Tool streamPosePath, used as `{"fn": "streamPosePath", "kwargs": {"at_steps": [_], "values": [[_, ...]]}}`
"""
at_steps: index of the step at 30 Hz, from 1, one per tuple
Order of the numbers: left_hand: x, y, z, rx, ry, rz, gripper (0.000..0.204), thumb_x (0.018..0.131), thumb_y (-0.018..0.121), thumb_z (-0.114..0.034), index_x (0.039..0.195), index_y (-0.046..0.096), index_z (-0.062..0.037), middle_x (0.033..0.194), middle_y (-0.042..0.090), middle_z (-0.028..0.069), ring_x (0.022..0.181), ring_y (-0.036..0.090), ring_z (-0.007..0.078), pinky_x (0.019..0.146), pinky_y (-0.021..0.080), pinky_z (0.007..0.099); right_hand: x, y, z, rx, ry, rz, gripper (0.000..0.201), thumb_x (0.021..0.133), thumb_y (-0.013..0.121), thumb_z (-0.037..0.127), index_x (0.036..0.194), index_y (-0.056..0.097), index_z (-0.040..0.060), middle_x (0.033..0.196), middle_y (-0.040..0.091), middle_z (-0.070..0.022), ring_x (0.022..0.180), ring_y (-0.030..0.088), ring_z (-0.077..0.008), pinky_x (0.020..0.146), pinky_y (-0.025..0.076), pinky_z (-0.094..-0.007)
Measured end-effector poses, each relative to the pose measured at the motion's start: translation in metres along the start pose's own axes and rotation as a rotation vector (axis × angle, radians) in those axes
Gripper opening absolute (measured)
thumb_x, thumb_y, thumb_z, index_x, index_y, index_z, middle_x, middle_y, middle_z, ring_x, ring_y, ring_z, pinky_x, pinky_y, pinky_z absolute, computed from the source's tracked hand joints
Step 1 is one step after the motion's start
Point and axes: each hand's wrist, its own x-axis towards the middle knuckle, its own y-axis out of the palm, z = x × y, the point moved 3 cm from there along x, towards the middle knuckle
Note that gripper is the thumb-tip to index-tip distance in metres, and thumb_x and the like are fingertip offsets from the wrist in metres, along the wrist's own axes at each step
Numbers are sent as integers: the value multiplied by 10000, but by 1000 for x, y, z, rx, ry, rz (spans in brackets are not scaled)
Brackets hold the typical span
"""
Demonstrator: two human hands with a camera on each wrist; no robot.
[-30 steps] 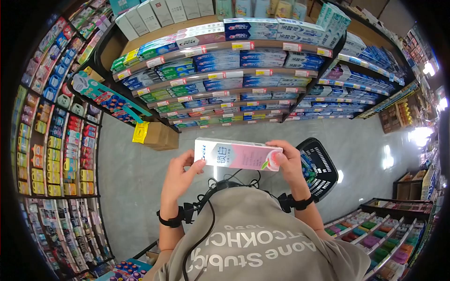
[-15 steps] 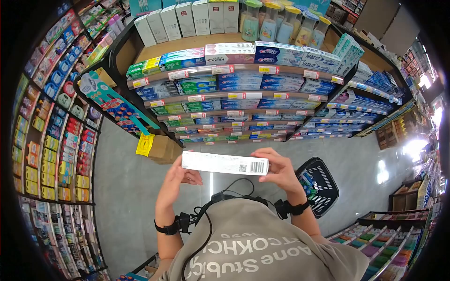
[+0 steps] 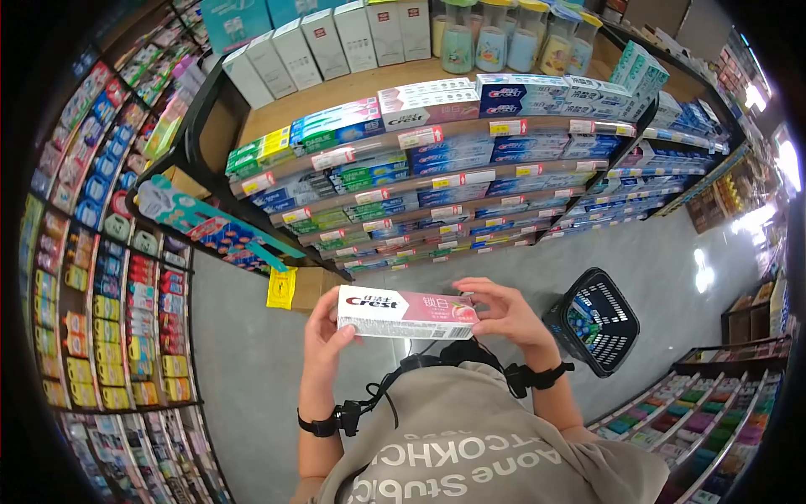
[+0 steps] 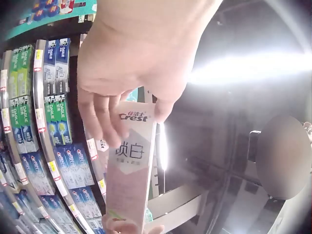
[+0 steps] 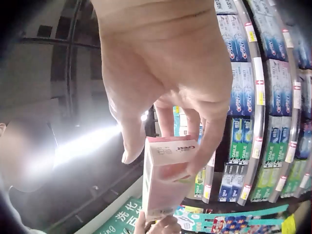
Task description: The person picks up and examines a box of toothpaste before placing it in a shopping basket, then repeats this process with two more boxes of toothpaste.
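A white and pink Crest toothpaste box (image 3: 407, 312) is held level in front of the person's chest, its printed side and a barcode edge showing in the head view. My left hand (image 3: 326, 334) grips its left end, thumb on the near edge and fingers behind. At the other end is my right hand (image 3: 508, 317), fingers curved round the far corner and thumb by the near corner. In the left wrist view the toothpaste box (image 4: 129, 165) runs down from the left hand (image 4: 136, 63). The right hand (image 5: 170, 73) spans the box end (image 5: 170, 151) in the right wrist view.
Ahead stands a shelf rack (image 3: 353, 160) with toothpaste boxes in rows and price tags. A black shopping basket (image 3: 609, 328) holding packages is on the floor at right. A cardboard box (image 3: 317, 286) with a yellow bag (image 3: 281, 290) sits by the rack. Shelves of bottles (image 3: 109, 328) line the left.
The toothpaste box has been turned in both hands: large front face first, then the narrow barcode side, now the printed Crest side with the barcode edge. The head view has shifted.
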Motion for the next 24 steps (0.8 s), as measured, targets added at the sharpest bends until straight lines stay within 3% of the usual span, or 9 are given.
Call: {"fn": "streamPosePath", "kwargs": {"at_steps": [2, 5, 8, 10, 11, 14, 19, 22, 24], "values": [[18, 8, 2, -34, -15, 3, 721, 863, 776, -233, 1470, 459, -8, 1202, 680, 115, 1019, 682, 178, 728, 586, 308, 13, -14, 3, -44, 0, 8, 614, 787, 834, -10, 1362, 621, -26, 1452, 558, -155, 1330, 551, -258, 1050, 523, -374], [55, 20, 3, -77, -13, 41, 674, 884, 777, -251, 1440, 473, -20, 1180, 675, 100, 1015, 681, 175, 738, 585, 309, 27, -32, 27, -240, -70, -58, 569, 794, 833, -2, 1334, 651, 11, 1412, 607, -150, 1317, 560, -236, 1045, 516, -371], [93, 23, 6, -71, -38, 107, 544, 896, 786, -197, 1339, 516, -34, 1131, 668, 78, 1010, 672, 159, 780, 572, 290, 37, -43, 56, -401, -238, -138, 519, 807, 807, -6, 1304, 681, 73, 1393, 637, -87, 1299, 581, -245, 1010, 525, -367], [118, 25, 5, 113, -45, 87, 456, 894, 796, -143, 1257, 539, -42, 1101, 661, 68, 1010, 664, 148, 812, 558, 272, 45, -45, 73, -636, -431, -116, 503, 802, 800, -16, 1285, 685, 66, 1388, 634, -112, 1289, 586, -286, 1034, 506, -384], [129, 32, -5, 124, -56, 47, 394, 848, 811, -35, 1149, 557, -53, 1058, 658, 57, 1004, 656, 140, 861, 534, 266, 51, -50, 83, -760, -528, -100, 495, 799, 797, -21, 1275, 687, 63, 1386, 632, -124, 1285, 588, -306, 1047, 496, -393], [162, 38, -24, 141, 124, 76, 412, 813, 837, -35, 1128, 572, -45, 1060, 665, 63, 1004, 656, 150, 881, 529, 289, 77, -64, 105, -763, -645, -107, 512, 779, 811, -11, 1270, 690, 66, 1407, 608, -148, 1288, 574, -348, 1078, 469, -417], [218, 40, -52, 211, 394, -128, 428, 777, 835, -84, 1114, 574, -42, 1057, 653, 61, 1004, 631, 148, 924, 491, 299, 111, -98, 143, -710, -670, -130, 528, 787, 841, 46, 1290, 684, 70, 1488, 538, -150, 1315, 557, -343, 1065, 485, -416], [256, 42, -59, 310, 541, -299, 448, 782, 832, -82, 1148, 577, -49, 1120, 646, 80, 1048, 628, 170, 981, 475, 318, 123, -124, 144, -624, -676, -89, 504, 795, 833, 46, 1278, 687, 64, 1462, 563, -144, 1300, 577, -330, 1044, 504, -407], [283, 42, -61, 351, 577, -283, 439, 801, 811, -15, 1169, 573, -55, 1173, 644, 109, 1107, 615, 194, 1017, 467, 341, 126, -148, 137, -660, -645, -111, 460, 802, 824, 38, 1245, 699, 51, 1404, 609, -140, 1249, 615, -312, 1022, 516, -397]]}}
